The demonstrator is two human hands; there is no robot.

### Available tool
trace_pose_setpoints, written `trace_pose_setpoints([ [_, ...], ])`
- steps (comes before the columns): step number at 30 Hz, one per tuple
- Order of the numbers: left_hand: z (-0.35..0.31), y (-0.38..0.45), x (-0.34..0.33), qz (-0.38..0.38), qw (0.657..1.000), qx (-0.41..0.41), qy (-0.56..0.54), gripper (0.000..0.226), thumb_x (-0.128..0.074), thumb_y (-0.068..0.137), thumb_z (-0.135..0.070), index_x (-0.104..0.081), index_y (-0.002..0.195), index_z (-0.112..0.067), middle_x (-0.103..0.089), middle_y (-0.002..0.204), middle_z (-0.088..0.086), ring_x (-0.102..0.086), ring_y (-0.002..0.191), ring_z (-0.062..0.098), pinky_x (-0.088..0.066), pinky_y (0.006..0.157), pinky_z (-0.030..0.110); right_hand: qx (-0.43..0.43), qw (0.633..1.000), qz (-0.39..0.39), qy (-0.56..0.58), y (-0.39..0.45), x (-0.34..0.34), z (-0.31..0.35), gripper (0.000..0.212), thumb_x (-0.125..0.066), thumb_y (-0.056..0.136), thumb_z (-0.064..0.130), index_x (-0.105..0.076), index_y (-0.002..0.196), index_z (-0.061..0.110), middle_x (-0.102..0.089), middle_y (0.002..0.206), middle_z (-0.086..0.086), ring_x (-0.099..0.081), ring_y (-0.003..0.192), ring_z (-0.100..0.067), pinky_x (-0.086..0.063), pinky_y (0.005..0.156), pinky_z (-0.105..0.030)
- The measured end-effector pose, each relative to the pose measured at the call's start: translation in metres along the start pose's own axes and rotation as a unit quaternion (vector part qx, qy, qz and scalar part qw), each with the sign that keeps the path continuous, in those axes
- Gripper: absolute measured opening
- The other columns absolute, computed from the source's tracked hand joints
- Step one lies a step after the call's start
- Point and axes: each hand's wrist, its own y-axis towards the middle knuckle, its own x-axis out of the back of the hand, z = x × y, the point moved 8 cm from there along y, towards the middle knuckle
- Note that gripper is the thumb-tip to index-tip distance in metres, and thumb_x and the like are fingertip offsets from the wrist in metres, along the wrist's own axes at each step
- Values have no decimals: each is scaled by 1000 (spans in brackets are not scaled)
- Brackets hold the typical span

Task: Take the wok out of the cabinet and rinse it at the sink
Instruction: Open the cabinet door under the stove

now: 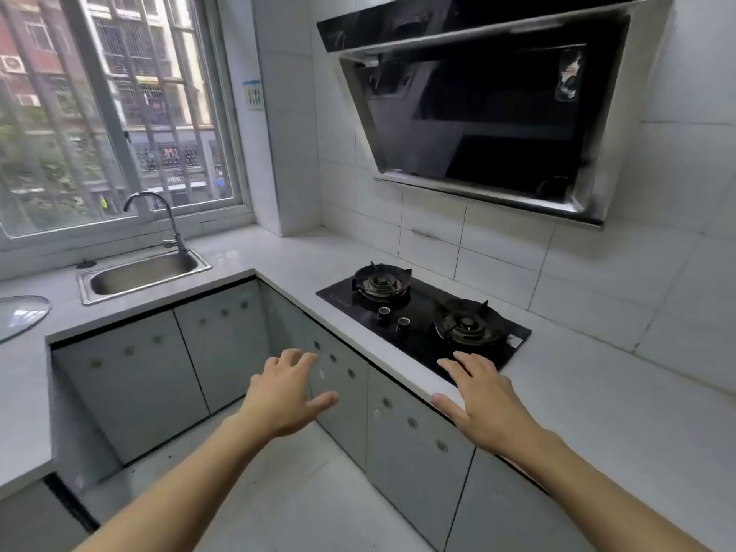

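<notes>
Reaching hands: left hand [284,392] and right hand [484,396], fingers spread, holding nothing.
Cabinet: grey closed cabinet doors [414,432] under white tabletop [597,412].
Sink: rectangular steel sink [145,272], far left.

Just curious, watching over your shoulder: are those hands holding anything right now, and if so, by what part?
Nothing is held. The left hand is open in the air before the cabinet doors; the right hand is open over the counter edge. No wok shows.
</notes>
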Motion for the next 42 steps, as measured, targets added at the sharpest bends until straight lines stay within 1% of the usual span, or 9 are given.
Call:
trace_pose_setpoints([
  [6, 40, 78, -28, 25, 999, -25, -38, 79, -49, 81, -72, -29, 145, -31, -28, 154, 2, -32, 136, 27, -41, 105, 47, -40, 999, 20, -23, 66, -42, 8, 65, -35, 95, 62, -23, 151, 29, -19, 159, 2, -12, 147, -21, -25, 117, -43],
  [10, 69, 127, -44, 41, 996, -52, -65, 78, -49, 81, -72, -31, 144, -31, -30, 152, 0, -34, 134, 25, -41, 104, 46, -105, 994, 17, -10, 100, -62, 5, 66, -36, 96, 61, -23, 151, 29, -20, 160, 2, -12, 148, -21, -26, 116, -42],
  [16, 98, 199, -66, 64, 992, -81, -78, 78, -49, 81, -72, -31, 145, -31, -30, 153, 2, -34, 135, 26, -42, 104, 46, -165, 986, 37, -6, 141, -96, -3, 64, -35, 96, 60, -24, 151, 28, -21, 159, 1, -14, 147, -18, -26, 115, -40],
  [22, 103, 268, -98, 100, 987, -96, -80, 78, -49, 81, -72, -31, 145, -31, -30, 153, 1, -34, 136, 25, -42, 106, 46, -191, 980, 53, 10, 200, -124, -29, 65, -37, 97, 58, -23, 151, 27, -19, 160, 1, -12, 147, -19, -26, 116, -43],
  [26, 96, 313, -118, 122, 986, -87, -71, 78, -50, 82, -71, -31, 146, -31, -30, 153, 1, -34, 136, 25, -42, 106, 44, -183, 981, 61, 20, 256, -149, -50, 64, -36, 97, 58, -24, 151, 26, -20, 159, 0, -12, 147, -21, -26, 115, -44],
  [31, 86, 359, -140, 148, 984, -83, -56, 79, -49, 82, -71, -29, 147, -30, -28, 155, 1, -30, 139, 25, -39, 109, 46, -185, 979, 81, 36, 304, -182, -67, 64, -35, 97, 58, -24, 151, 26, -21, 159, -1, -14, 146, -21, -27, 113, -44],
  [34, 80, 382, -157, 174, 979, -88, -58, 79, -50, 83, -70, -29, 147, -29, -27, 156, 2, -29, 140, 26, -37, 111, 47, -199, 974, 106, 30, 320, -201, -75, 64, -35, 97, 58, -24, 151, 26, -21, 159, -1, -14, 146, -22, -28, 112, -44],
  [37, 77, 397, -179, 208, 970, -98, -74, 79, -51, 83, -68, -30, 147, -28, -28, 156, 1, -30, 139, 25, -36, 111, 46, -225, 966, 122, 33, 322, -220, -81, 64, -34, 97, 59, -24, 151, 26, -21, 159, -1, -15, 146, -22, -28, 112, -43],
  [42, 77, 417, -209, 245, 954, -142, -95, 76, -53, 84, -66, -32, 146, -27, -30, 153, -2, -34, 136, 23, -38, 108, 44, -273, 952, 134, 24, 320, -239, -80, 61, -35, 97, 57, -27, 149, 25, -25, 157, -3, -20, 144, -24, -32, 110, -42],
])
